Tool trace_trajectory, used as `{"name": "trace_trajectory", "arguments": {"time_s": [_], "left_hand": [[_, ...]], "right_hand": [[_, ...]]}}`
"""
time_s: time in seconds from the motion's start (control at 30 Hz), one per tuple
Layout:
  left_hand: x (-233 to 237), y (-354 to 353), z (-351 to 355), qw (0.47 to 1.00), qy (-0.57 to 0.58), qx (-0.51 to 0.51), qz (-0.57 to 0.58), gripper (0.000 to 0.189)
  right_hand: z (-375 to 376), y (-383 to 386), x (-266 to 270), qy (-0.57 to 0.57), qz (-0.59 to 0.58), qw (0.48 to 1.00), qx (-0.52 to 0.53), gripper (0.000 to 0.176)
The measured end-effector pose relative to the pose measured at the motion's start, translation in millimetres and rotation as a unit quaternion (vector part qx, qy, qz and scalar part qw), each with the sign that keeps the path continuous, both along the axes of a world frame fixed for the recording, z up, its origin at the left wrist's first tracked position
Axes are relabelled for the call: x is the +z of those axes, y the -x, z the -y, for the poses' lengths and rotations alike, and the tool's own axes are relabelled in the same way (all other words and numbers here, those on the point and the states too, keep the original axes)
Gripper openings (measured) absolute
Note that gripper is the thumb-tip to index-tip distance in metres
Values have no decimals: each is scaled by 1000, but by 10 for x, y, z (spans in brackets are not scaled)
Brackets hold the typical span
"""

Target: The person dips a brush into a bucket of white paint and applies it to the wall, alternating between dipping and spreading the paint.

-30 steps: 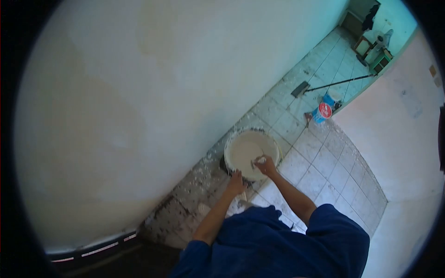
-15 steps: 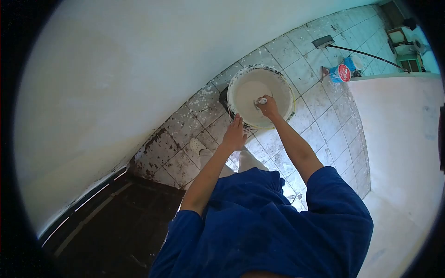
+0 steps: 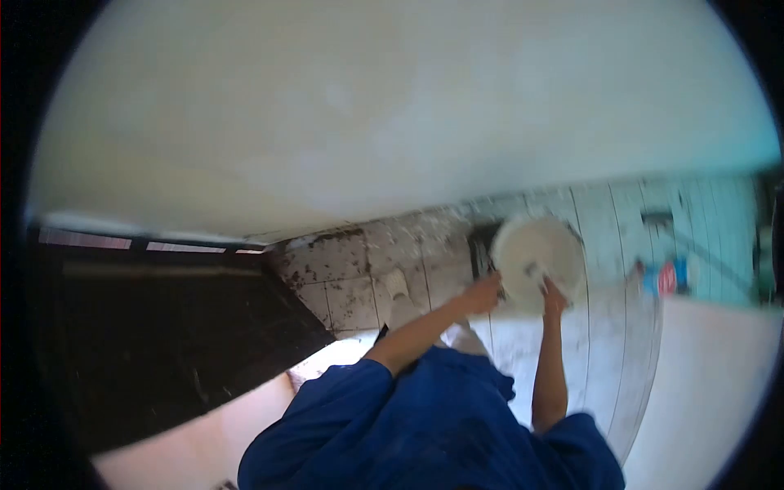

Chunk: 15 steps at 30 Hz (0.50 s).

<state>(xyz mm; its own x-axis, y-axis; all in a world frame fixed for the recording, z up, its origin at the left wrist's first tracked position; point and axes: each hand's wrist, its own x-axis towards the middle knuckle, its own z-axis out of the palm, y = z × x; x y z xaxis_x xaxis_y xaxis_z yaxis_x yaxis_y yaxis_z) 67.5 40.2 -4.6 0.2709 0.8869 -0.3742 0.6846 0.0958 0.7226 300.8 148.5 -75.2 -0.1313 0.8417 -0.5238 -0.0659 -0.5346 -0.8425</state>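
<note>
A round tub (image 3: 578, 287) of pale, creamy liquid stands on the tiled floor, right of centre. My right hand (image 3: 554, 296) is closed on a small tool (image 3: 535, 270) over the liquid; motion blur hides the tool's exact shape. At the tub's left rim is my left hand (image 3: 485, 294), its fingers smeared by motion, so whether it grips anything cannot be made out. A dark object (image 3: 482, 245) sits against the tub's left side, partly hidden by it.
Along the top runs a pale wall (image 3: 327, 106). A long-handled tool (image 3: 657, 218) and a blue-and-red bucket (image 3: 665, 278) are at the right. A dark panel (image 3: 180, 343) fills the left, and a white surface (image 3: 710, 384) the lower right.
The view has turned, so the tub and both hands appear farther right and lower. My left hand appears at the tub's left rim instead of its lower-left edge. The picture is now blurred.
</note>
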Motion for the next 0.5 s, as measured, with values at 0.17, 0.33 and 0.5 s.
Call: {"name": "trace_trajectory", "arguments": {"time_s": [0.17,0.33,0.5], "left_hand": [[367,90,95,996,6,89,-6,75],[-132,-147,178,992,-87,91,0,72],[-79,-454,181,996,-80,40,-5,61]], "right_hand": [[-17,258,550,-127,143,981,34,29],[-286,550,156,-288,261,894,223,25],[-219,764,12,-282,303,871,264,26]]}}
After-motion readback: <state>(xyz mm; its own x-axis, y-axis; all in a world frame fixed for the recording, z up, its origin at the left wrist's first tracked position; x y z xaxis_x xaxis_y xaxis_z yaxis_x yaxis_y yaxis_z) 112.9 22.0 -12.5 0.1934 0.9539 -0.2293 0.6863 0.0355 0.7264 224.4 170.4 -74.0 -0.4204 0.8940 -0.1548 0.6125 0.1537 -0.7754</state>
